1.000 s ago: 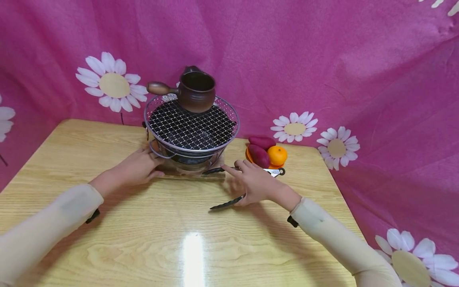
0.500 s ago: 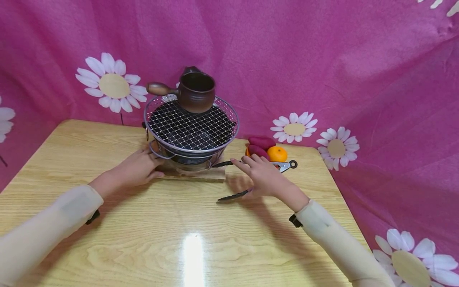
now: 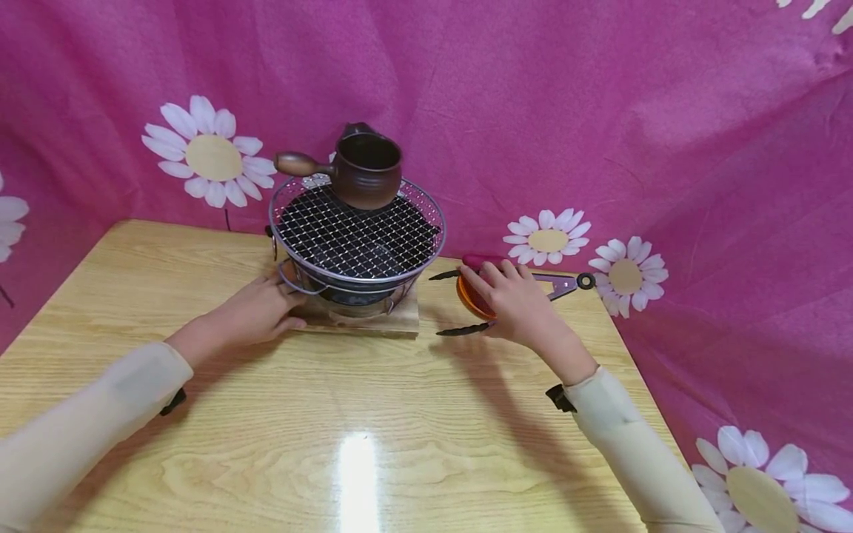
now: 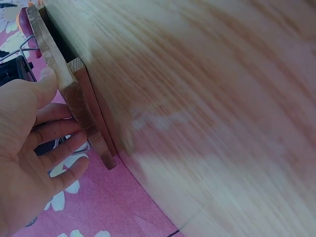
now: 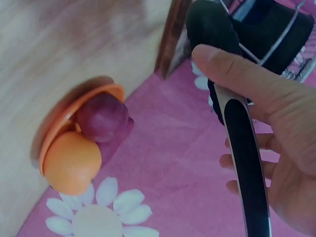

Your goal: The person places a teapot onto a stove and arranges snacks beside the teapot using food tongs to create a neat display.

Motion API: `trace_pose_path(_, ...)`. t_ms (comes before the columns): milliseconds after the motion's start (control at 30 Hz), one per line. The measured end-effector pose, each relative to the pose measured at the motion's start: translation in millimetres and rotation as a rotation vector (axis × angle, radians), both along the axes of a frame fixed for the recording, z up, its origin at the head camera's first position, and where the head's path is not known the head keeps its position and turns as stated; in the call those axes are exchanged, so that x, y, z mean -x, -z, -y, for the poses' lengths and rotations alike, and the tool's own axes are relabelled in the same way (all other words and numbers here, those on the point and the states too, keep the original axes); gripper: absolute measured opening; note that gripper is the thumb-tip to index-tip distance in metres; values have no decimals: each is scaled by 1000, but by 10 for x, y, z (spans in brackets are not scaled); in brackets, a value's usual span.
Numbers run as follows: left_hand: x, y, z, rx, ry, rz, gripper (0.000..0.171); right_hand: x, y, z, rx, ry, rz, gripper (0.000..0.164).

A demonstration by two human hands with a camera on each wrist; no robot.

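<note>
My right hand (image 3: 523,307) holds the tongs (image 3: 563,285), thumb on one arm in the right wrist view, with their black tips spread apart. The hand is above an orange plate (image 3: 470,300) and hides much of it in the head view. On that plate lie purple sweet potatoes (image 3: 481,260) and a mandarin (image 5: 74,163), which shows in the right wrist view. My left hand (image 3: 256,311) touches the left end of a wooden board (image 4: 74,98), fingers fairly straight and thumb at its edge. A round grill (image 3: 353,248) with a wire net stands on the board.
A brown side-handled pot (image 3: 366,178) sits at the back of the grill net, its handle pointing left. Behind the wooden table (image 3: 266,437) hangs a pink cloth (image 3: 466,111) with white flowers. The plate stands right of the grill, near the cloth.
My right hand has moved right and away from me with the tongs, from in front of the plate to over it. The left hand, grill and pot have stayed in place.
</note>
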State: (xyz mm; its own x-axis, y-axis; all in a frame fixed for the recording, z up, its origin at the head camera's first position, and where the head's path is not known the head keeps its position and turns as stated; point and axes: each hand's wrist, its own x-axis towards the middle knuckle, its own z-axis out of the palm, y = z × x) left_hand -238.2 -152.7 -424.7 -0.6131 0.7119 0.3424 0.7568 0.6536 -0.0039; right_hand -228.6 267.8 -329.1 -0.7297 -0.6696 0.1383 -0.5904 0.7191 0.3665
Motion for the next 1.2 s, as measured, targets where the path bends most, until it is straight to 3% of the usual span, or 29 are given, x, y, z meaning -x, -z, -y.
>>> trace_pose_path(200,-17,-19,-3,1,-4,10,28,75,-116,-60,-7,96,-10,113)
trace_pose_path(533,-25,-4,3,15,-5,25,28,277,-267,-252,79,205,33,110)
trace_pose_path(900,-30,-18,4,12,-8,28,30,475,-266,-432,186,265,83,103)
trace_pose_path(1200,-18,-31,3,14,-5,24,30,566,-270,-548,220,318,41,96)
